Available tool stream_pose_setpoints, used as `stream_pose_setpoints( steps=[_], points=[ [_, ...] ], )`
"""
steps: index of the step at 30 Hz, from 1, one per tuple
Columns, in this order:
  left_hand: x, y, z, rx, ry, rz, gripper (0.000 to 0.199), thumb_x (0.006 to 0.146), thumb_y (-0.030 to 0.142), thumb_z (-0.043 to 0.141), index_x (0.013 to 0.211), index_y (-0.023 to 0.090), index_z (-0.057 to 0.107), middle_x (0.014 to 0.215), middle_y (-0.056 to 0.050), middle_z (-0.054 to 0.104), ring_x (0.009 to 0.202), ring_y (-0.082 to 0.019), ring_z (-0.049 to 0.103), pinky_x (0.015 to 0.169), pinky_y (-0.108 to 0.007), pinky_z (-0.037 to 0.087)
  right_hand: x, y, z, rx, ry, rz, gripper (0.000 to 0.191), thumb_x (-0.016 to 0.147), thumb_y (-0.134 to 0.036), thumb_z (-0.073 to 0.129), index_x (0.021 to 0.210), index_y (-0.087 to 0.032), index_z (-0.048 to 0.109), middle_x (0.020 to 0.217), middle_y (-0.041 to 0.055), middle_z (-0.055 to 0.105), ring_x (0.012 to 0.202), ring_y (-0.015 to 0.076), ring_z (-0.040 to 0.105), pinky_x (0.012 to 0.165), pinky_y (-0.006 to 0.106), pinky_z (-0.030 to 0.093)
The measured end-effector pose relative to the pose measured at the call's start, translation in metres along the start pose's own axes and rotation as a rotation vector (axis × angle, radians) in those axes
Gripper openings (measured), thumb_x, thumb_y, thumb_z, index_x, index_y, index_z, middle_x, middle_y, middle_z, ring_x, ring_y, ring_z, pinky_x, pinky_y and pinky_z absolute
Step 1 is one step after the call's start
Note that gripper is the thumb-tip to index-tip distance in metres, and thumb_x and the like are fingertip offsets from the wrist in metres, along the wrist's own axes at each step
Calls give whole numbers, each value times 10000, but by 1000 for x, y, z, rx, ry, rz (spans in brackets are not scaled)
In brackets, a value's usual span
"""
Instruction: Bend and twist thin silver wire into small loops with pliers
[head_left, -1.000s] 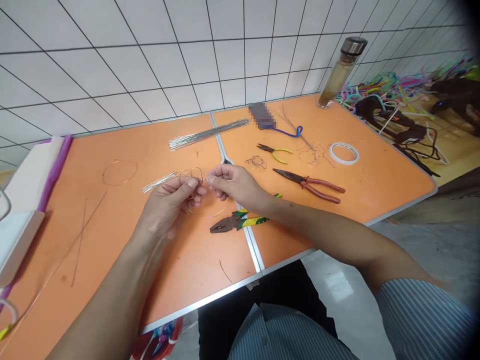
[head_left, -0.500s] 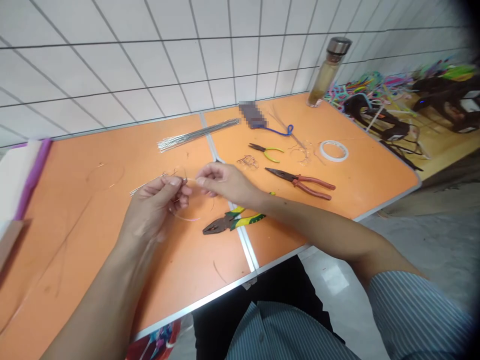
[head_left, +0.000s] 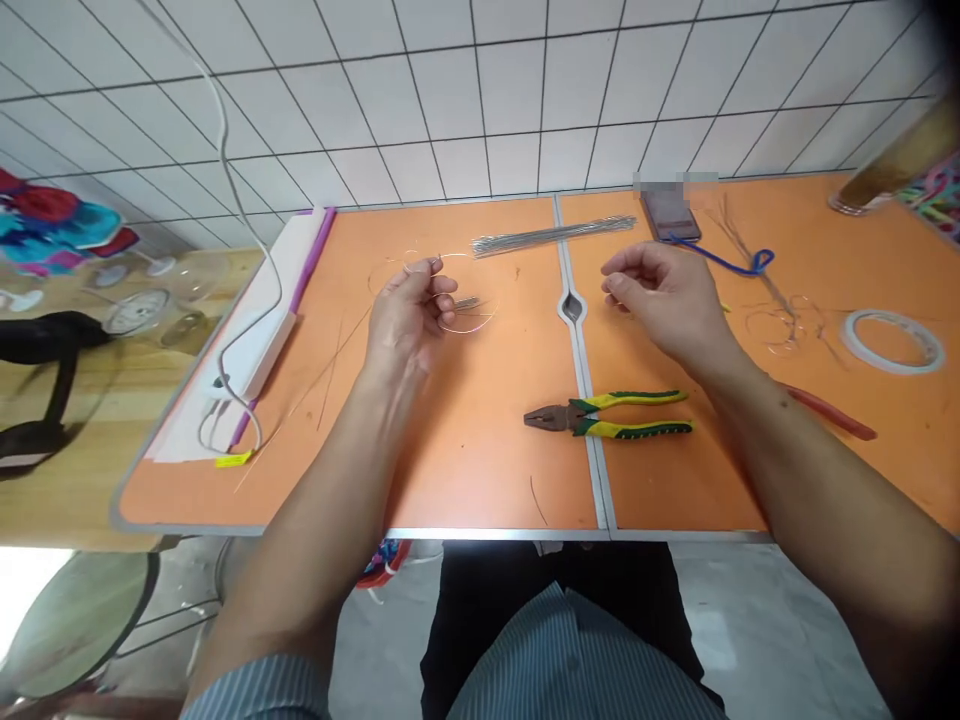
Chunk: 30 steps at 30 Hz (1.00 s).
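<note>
My left hand (head_left: pixel 409 310) pinches a thin wire (head_left: pixel 489 318) that bends in a loop to the right of the fingers. Over the right half of the orange table (head_left: pixel 480 450), my right hand (head_left: pixel 652 290) hovers with curled fingers; whether anything fine is between them is too small to tell. A bundle of straight metal wires (head_left: pixel 525 240) lies across the table's seam. Short metal rods (head_left: pixel 466 304) show just behind my left fingers. Pliers with yellow and green handles (head_left: pixel 637 400) lie nearer the front edge.
A phone (head_left: pixel 671 215) with a blue cord lies at the back right, near loose wires and a white tape roll (head_left: pixel 892 341). Red-handled pliers (head_left: pixel 832 411) are partly under my right arm. A bottle (head_left: pixel 892 165) and a white power strip (head_left: pixel 259 370) stand at opposite sides.
The view has swung to the left. My right hand has moved away from my left hand, and the gap between them is wide now. The left hand still holds the wire.
</note>
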<state>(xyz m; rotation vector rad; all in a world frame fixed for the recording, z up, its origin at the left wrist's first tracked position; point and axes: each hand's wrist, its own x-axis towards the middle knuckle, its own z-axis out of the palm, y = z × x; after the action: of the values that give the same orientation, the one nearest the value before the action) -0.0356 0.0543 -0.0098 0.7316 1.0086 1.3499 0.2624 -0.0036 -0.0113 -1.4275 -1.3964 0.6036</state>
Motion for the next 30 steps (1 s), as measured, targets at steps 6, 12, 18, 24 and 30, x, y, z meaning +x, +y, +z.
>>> stream_pose_setpoints(
  steps=[6, 12, 18, 24, 30],
  points=[
    [2, 2, 1, -45, -26, -6, 166, 1040, 313, 800, 930, 211, 730, 731, 23, 754, 530, -72, 612, 515, -176, 497, -4, 7, 8, -146, -70, 8, 78, 945, -227, 797, 1015, -249, 823, 924, 37, 799, 825, 202, 715, 791, 366, 554],
    [-6, -1, 7, -68, -86, -46, 159, 1079, 321, 765, 999, 187, 733, 762, 17, 776, 558, -67, 659, 569, -169, 533, -11, 1, 16, -101, -140, 33, 62, 913, -254, 787, 965, -244, 819, 907, 38, 802, 837, 202, 718, 823, 380, 579],
    [-33, -8, 25, -62, -200, -128, 146, 1117, 260, 707, 998, 176, 723, 771, 0, 783, 588, -76, 690, 637, -182, 562, -36, -18, 36, 245, -402, 281, 381, 806, -409, 984, 1104, -235, 822, 909, 38, 791, 808, 192, 736, 725, 332, 606],
    [-46, -16, 35, -94, -286, -153, 212, 1161, 168, 569, 1021, 154, 727, 804, -26, 798, 613, -84, 713, 687, -205, 591, -54, -27, 48, 352, -513, 417, 391, 777, -437, 1035, 1031, -234, 817, 871, 22, 773, 752, 157, 702, 699, 317, 593],
    [-46, -20, 32, -117, -340, -146, 146, 1124, 131, 589, 1074, 146, 726, 872, -55, 827, 671, -107, 753, 734, -237, 623, -51, -24, 47, 346, -499, 420, 419, 769, -528, 1022, 910, -213, 786, 799, 20, 766, 702, 143, 677, 690, 304, 572]
  ],
)
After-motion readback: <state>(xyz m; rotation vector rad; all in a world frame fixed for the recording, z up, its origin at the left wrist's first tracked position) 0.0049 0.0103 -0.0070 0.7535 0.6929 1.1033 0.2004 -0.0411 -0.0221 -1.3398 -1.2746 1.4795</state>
